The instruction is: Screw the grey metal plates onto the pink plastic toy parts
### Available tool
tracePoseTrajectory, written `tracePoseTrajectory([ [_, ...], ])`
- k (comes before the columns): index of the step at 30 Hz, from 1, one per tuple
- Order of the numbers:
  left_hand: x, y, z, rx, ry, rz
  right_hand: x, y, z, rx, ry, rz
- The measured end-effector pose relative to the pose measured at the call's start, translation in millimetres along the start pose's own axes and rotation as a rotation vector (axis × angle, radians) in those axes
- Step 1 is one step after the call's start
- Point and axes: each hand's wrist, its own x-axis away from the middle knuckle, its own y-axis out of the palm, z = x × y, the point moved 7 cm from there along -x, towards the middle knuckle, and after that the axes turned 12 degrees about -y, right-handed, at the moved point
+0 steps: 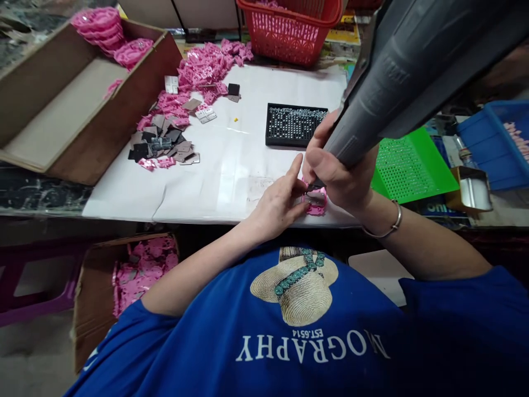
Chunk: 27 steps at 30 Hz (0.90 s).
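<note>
My right hand (345,171) is wrapped round the lower end of a big dark grey electric screwdriver (380,94), which slants down from the upper right. Its thin tip meets a pink plastic part (316,208) with a grey metal plate (315,198) on it, lying at the table's front edge. My left hand (279,207) steadies this part from the left, thumb and fingers closed against its side. The right hand hides some of the part. Just beyond my hands lies a black tray (285,140) with rows of small screws in its holes.
Loose pink parts (206,66) and grey plates (165,140) are heaped on the left beside a cardboard box (103,127). A red basket (289,36) stands behind. On the right are a green perforated tray (403,165), a metal container (475,190) and a blue bin (475,127).
</note>
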Motion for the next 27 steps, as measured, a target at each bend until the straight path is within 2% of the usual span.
tracePoseTrajectory([
  [4,0,1.3,-2,-0.005,-0.008,-0.019,-4,2,0,-0.129,-0.133,0.004],
  [7,0,3.0,-3,-0.015,0.01,-0.031,-15,-12,-7,-0.171,-0.23,0.067],
  [10,1,3.6,-3,-0.028,0.049,-0.023,-27,-44,-25,-0.072,-0.311,0.219],
  [12,3,1.5,-3,-0.048,0.058,-0.009,-31,-70,-34,0.075,-0.321,0.32],
  [14,6,-4.8,-4,-0.08,0.058,0.013,-32,-96,-38,0.259,-0.303,0.361],
  [17,13,-25.5,-8,-0.149,0.053,0.06,-26,-132,-41,0.436,-0.358,0.406],
  [20,22,-59.6,-15,-0.246,0.03,0.129,-10,-155,-58,0.613,-0.494,0.422],
  [22,28,-84.8,-20,-0.32,0.011,0.175,8,-150,-82,0.85,-0.711,0.408],
  [23,30,-96.3,-22,-0.36,0.003,0.194,18,-138,-92,0.951,-0.851,0.358],
  [24,32,-105.6,-23,-0.393,-0.001,0.195,31,-120,-102,1.016,-1.05,0.285],
  [25,33,-113.0,-24,-0.423,-0.004,0.192,35,-105,-101,1.057,-1.062,0.19],
  [26,33,-118.1,-25,-0.449,-0.007,0.181,26,-92,-85,1.099,-0.816,0.019],
  [27,33,-121.2,-25,-0.474,-0.008,0.17,24,-76,-68,1.096,-0.673,-0.135],
])
